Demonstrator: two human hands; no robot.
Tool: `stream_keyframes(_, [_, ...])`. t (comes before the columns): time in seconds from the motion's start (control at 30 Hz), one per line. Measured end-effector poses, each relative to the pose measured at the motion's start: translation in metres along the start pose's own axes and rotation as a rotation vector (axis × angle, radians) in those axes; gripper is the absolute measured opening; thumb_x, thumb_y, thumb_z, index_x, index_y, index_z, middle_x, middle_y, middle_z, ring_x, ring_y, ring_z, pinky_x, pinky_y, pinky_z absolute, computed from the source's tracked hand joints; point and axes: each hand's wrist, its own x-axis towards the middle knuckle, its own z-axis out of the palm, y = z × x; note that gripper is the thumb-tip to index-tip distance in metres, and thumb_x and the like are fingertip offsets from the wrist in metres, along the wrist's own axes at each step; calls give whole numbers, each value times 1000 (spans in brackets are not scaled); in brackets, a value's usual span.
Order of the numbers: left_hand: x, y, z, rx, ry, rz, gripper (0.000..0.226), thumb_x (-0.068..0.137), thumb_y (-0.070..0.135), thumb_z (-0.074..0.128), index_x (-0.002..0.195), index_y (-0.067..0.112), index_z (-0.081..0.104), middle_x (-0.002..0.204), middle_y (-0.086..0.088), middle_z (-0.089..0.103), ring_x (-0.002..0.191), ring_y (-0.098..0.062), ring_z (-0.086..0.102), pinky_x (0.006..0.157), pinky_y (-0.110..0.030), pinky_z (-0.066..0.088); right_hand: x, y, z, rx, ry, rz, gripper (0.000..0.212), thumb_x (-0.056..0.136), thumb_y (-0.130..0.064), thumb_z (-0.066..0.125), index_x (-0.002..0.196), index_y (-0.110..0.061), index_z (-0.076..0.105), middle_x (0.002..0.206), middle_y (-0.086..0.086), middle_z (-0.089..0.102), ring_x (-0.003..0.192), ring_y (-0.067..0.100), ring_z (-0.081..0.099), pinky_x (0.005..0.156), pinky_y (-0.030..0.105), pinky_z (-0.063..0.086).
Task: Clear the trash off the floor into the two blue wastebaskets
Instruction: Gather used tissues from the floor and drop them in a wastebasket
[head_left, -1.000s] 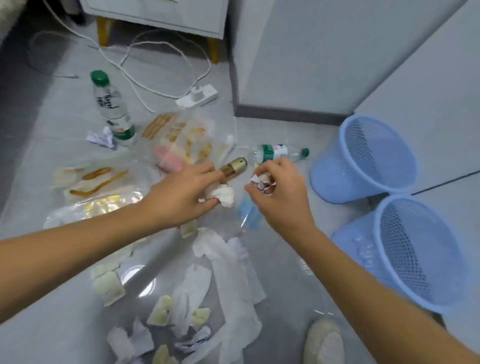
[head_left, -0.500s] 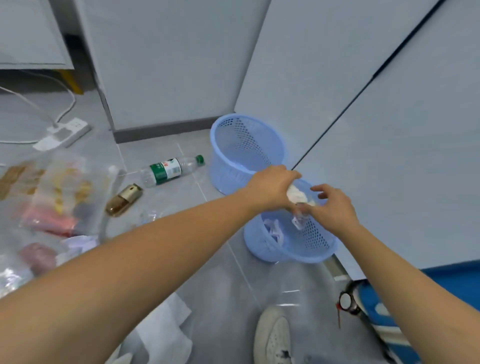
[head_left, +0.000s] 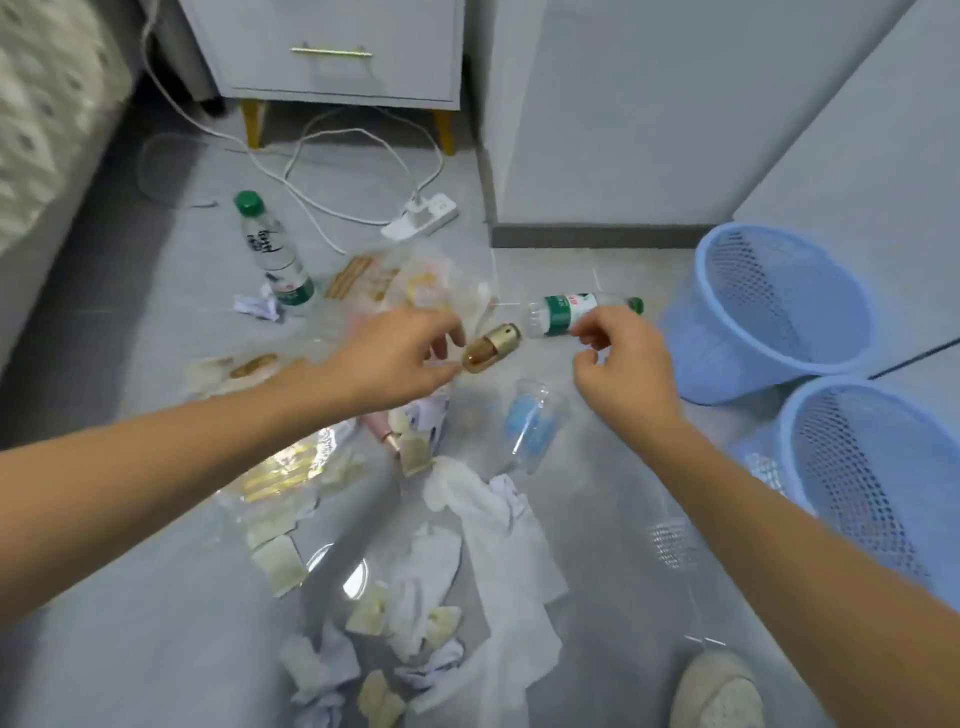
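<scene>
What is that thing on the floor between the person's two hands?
In the head view, a small gold-capped brown bottle lies on its side between the left hand and right hand, close to the left fingertips; neither hand holds it.

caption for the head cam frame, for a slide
Both empty hands, left hand and right hand, reach toward a gold bottle amid floor trash beside two blue wastebaskets.
</scene>
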Motion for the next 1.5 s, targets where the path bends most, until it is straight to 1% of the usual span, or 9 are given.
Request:
stream_keyframes(0.13, [-92,-71,21,32,-15,-180,18,90,37,66,105,29,65,91,12,65,82,-13,64,71,-36,53,-30,-46,88,17,-249,-207,26,78,-6,59,99,-20,66,96,-3,60,91,21,59,78,43,52])
stream_keyframes(0.3, [-180,-115,54,17,-34,-341,22,94,46,58,109,31,63,100,13,64,91,-12,61,73,-34,52,-72,-68,160,-100,-510,-350,32,81,-10,60,112,-18,64,114,2,58,109,28,55,81,44,51])
stream_keyframes(0.47, [-234,-127,94,71,-85,-364,27,91,47,61,113,30,63,111,12,60,102,-15,59,68,-33,51,-65,-56,184,-184,-418,-344,43,75,-3,60,116,-15,61,118,7,51,111,32,45,80,45,50])
stream_keyframes(0.6, [-249,-130,126,102,-117,-345,45,86,56,63,126,35,58,119,10,51,108,-15,53,60,-29,47,-47,-40,191,-259,-397,-273,61,72,-3,59,129,-23,57,133,6,45,119,34,40,91,44,48])
stream_keyframes(0.73, [-253,-132,147,169,-200,-312,45,90,56,59,132,41,54,120,10,45,106,-13,49,59,-24,47,-41,-33,201,-250,-578,-296,65,75,-8,58,137,-28,52,145,1,43,130,35,33,104,43,43])
stream_keyframes(0.93, [-255,-134,157,99,-185,-292,33,92,33,63,125,31,59,111,4,42,98,-18,48,57,-32,51,-43,-26,215,-351,-580,-323,60,79,-6,62,134,-26,50,122,2,49,110,30,37,82,38,47])
stream_keyframes(1.03, [-255,-133,163,59,-159,-278,22,91,28,62,113,28,58,107,6,44,94,-16,49,56,-31,49,-41,-23,218,-347,-543,-328,42,84,-5,64,121,-23,52,111,1,54,105,28,41,74,40,49])
stream_keyframes(1.27, [-248,-135,161,53,-154,-241,12,95,33,54,99,22,55,97,8,54,79,-13,52,58,-29,44,-31,-16,205,-278,-513,-326,20,88,-14,67,103,-23,56,81,-7,57,92,22,49,70,42,52])
stream_keyframes(1.5, [-156,-98,101,-89,88,-119,9,91,28,61,89,28,52,78,17,47,68,-4,49,56,-29,44,-30,-23,147,-9,-336,-304,23,87,-10,69,101,-25,59,77,-9,60,87,17,50,71,36,49])
